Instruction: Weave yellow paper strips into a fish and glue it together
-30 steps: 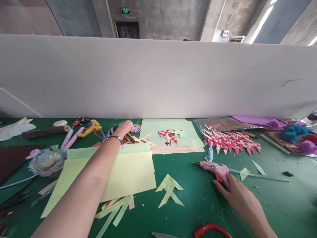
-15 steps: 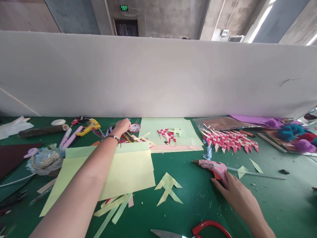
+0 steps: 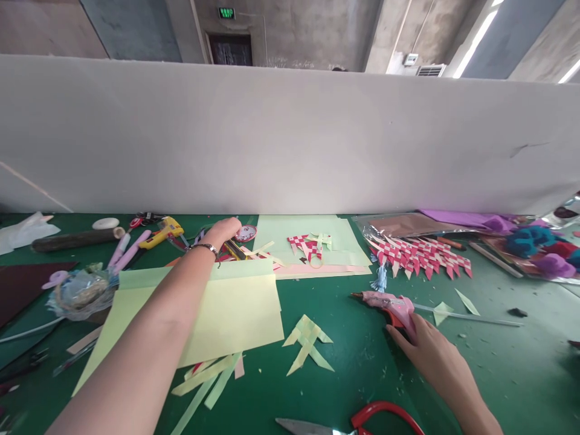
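Note:
My right hand [image 3: 428, 347] is wrapped around the handle of a pink glue gun [image 3: 392, 305], whose nozzle points left and whose clear glue stick [image 3: 487, 320] trails out to the right. At the back of the table my left hand [image 3: 225, 231] reaches into a heap of tools and paper strips. Its fingers are curled closed, and what they hold is hidden. A round red-and-white item [image 3: 246, 234] lies just right of it. Below that forearm are pale yellow-green sheets [image 3: 235, 308]. Between my hands lies a woven green paper fish [image 3: 308, 341].
Red-handled scissors [image 3: 385, 414] lie at the front edge. Woven red-and-pink paper fish [image 3: 417, 257] sit back right, and a yellow glue gun [image 3: 163, 232] back left. Loose paper strips [image 3: 211, 377] stick out under the sheets. A white partition [image 3: 290, 139] closes off the table's back.
My left hand has shifted very slightly to the right among the tools. The right hand and the pink glue gun stay in place.

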Available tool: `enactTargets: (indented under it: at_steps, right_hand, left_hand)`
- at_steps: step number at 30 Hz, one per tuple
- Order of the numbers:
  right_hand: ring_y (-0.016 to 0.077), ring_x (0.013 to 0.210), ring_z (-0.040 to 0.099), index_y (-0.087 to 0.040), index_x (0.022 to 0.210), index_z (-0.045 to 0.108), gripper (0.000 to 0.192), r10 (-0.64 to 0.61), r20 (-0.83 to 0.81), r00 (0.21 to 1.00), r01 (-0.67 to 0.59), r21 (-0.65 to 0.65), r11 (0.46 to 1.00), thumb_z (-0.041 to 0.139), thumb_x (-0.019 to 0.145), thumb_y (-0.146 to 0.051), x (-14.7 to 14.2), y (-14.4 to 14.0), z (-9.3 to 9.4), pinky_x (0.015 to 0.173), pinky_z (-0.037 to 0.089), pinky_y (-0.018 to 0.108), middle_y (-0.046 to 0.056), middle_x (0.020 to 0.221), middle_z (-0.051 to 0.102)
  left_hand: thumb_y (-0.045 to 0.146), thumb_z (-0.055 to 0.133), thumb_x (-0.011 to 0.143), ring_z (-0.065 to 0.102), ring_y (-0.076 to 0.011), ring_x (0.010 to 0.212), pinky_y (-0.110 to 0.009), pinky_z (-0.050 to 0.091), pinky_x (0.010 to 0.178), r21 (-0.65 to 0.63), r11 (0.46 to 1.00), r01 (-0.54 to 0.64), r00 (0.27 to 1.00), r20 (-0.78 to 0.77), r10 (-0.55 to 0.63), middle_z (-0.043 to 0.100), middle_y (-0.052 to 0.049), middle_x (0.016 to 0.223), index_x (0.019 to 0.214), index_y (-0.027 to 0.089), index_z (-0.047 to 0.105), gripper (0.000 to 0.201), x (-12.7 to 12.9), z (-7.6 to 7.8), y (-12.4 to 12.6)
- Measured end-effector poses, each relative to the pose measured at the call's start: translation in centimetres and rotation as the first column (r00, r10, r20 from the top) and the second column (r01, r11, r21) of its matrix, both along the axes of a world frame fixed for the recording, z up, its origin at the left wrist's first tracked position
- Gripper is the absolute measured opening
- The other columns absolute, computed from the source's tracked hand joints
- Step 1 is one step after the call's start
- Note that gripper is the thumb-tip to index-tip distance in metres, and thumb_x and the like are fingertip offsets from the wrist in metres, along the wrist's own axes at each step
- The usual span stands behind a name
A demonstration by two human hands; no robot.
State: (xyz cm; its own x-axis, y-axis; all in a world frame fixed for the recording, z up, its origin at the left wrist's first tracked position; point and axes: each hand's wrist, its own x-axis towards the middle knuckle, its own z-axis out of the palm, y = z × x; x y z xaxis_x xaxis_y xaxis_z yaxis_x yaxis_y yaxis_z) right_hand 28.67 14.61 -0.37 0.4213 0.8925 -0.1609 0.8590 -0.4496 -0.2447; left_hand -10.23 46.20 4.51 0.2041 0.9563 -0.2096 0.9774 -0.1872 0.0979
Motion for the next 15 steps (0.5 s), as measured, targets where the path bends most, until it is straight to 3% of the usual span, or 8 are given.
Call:
enactTargets:
  at_steps: [7, 15]
  right_hand:
    - [0.0259, 0.075, 0.063, -0.022, 0.085, 0.043, 0.038, -0.034, -0.023, 0.999, 0.034, -0.023, 0.999, 0.034, 0.079, -0.058, 0.1, 0.1, 0.0, 0.055, 0.045, 0.033, 0.009, 0.093, 0.062]
    - [0.0244, 0.075, 0.063, -0.022, 0.083, 0.044, 0.036, -0.030, -0.023, 0.999, 0.030, -0.011, 0.999, 0.034, 0.079, -0.056, 0.0, 0.0, 0.1, 0.057, 0.046, 0.032, 0.009, 0.096, 0.062]
  left_hand:
    - [0.031, 0.055, 0.086, 0.057, -0.0209, 0.098, -0.039, 0.049, 0.081, -0.122, 0.993, 0.001, 0.970, -0.240, -0.030, 0.055, -0.011, 0.114, 0.114, 0.013, 0.053, 0.034, 1.4, 1.0, 0.2]
    - [0.031, 0.055, 0.086, 0.057, -0.0208, 0.098, -0.040, 0.049, 0.081, -0.123, 0.992, 0.015, 0.963, -0.265, -0.047, 0.055, -0.010, 0.114, 0.115, 0.014, 0.052, 0.034, 1.1, 1.0, 0.0]
